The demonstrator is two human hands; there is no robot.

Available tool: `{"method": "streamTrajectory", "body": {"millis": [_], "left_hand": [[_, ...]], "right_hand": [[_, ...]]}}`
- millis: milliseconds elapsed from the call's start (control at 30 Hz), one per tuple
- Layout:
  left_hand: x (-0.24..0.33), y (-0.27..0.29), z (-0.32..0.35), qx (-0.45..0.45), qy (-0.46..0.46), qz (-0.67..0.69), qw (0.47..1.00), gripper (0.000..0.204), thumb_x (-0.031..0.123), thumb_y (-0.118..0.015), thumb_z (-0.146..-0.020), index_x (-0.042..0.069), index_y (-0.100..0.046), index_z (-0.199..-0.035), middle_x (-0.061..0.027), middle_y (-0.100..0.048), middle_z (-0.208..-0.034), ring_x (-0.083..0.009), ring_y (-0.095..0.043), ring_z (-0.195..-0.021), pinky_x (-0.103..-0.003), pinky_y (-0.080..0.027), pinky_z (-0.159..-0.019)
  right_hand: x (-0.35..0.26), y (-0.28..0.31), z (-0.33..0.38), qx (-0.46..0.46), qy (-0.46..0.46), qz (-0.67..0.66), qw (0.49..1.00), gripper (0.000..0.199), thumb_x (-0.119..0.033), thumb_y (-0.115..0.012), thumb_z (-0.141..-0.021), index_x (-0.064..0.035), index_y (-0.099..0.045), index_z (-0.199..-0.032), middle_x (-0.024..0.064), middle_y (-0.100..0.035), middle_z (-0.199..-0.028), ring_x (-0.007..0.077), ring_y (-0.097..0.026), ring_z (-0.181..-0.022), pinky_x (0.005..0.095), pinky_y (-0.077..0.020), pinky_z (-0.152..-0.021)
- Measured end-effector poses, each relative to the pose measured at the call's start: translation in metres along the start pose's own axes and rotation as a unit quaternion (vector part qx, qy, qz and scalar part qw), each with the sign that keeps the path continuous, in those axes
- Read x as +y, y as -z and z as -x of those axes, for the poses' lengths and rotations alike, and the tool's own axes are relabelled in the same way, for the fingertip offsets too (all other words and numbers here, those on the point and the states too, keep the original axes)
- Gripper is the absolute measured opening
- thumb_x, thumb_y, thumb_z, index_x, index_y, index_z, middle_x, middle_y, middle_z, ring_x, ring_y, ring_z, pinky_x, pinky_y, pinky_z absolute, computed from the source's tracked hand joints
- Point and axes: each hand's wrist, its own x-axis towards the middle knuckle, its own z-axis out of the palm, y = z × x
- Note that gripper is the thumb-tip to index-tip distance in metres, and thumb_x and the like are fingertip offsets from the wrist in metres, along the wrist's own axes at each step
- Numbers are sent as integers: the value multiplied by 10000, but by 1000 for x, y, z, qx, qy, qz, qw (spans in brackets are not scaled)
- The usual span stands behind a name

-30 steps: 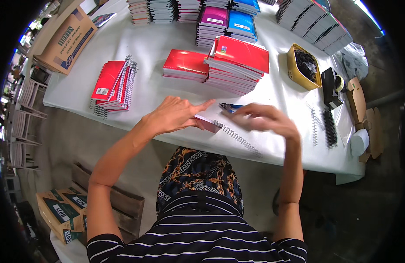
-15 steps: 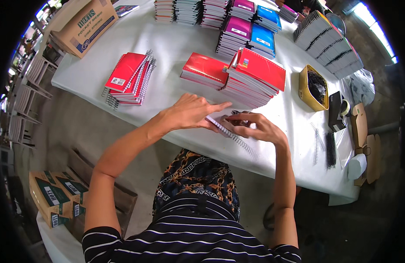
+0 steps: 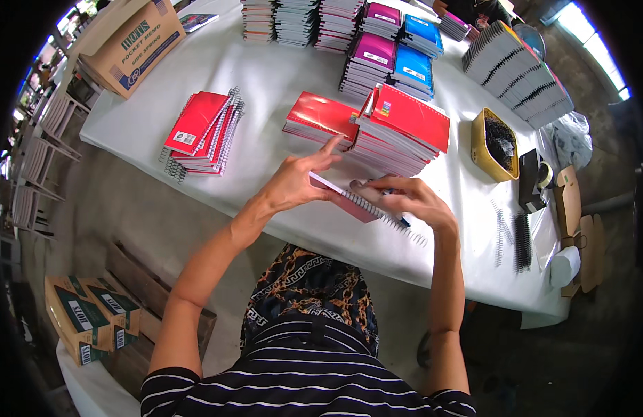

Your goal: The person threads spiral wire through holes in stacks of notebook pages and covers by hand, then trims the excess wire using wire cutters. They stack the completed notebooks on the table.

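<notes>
A small red notebook (image 3: 354, 207) is held on edge above the near side of the table, its punched edge upward. My left hand (image 3: 299, 182) grips its left end between thumb and fingers, the index finger stretched out. A metal spiral coil (image 3: 413, 235) runs along the punched edge and sticks out past the right end. My right hand (image 3: 417, 200) is closed over the coil. A slim tool with a dark blue end (image 3: 405, 222) shows below its fingers; the rest is hidden, so its kind is unclear. Just beyond stand stacked red notebooks without coils (image 3: 412, 118).
Coil-bound red notebooks (image 3: 199, 132) lie in a pile at left. On the right are a yellow basket of dark coils (image 3: 480, 149), loose coils (image 3: 521, 243) and a black box (image 3: 530, 182). Purple and blue notebooks (image 3: 377, 50) stand behind; a cardboard box (image 3: 137, 52) sits far left.
The notebook has tilted so that its red cover shows, and the coil end sits further right. My left hand has moved slightly left, its index finger raised. The tool's blue end has come into view.
</notes>
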Motion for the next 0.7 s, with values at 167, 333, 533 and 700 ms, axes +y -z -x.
{"method": "streamTrajectory", "body": {"millis": [167,333,533,700], "left_hand": [[-20,-14,0,38,-19,37,998,1010,102,-870,-687,243,-328,-1528,-115,-626,-1316,-222,-574,-1246,-358,-523,-971],[-21,-24,2,62,-7,56,996,938,48,-829,-735,245,-357,-1522,-98,-648,-1289,-181,-577,-1235,-306,-520,-920],[-25,-30,-1,33,-7,92,995,916,-13,-785,-768,228,-340,-1531,-115,-636,-1295,-185,-576,-1233,-260,-503,-901],[-24,-32,-4,24,-12,95,995,916,-47,-758,-793,224,-310,-1545,-112,-632,-1293,-92,-580,-1102,-216,-483,-852]], "right_hand": [[-9,-3,-15,-18,-79,176,981,604,-480,-598,-865,4,-658,-1221,140,-695,-1078,224,-623,-1014,344,-466,-916],[-22,-3,-5,-26,-31,84,996,612,-489,-616,-842,-15,-660,-1227,124,-685,-1047,230,-611,-977,346,-462,-903],[-18,1,-9,-9,-27,91,995,568,-458,-611,-859,-33,-660,-1234,145,-692,-1096,228,-623,-997,351,-464,-926],[-7,-1,-2,41,27,-53,997,571,-453,-619,-854,-7,-672,-1207,151,-701,-1068,243,-628,-986,360,-469,-908]]}}
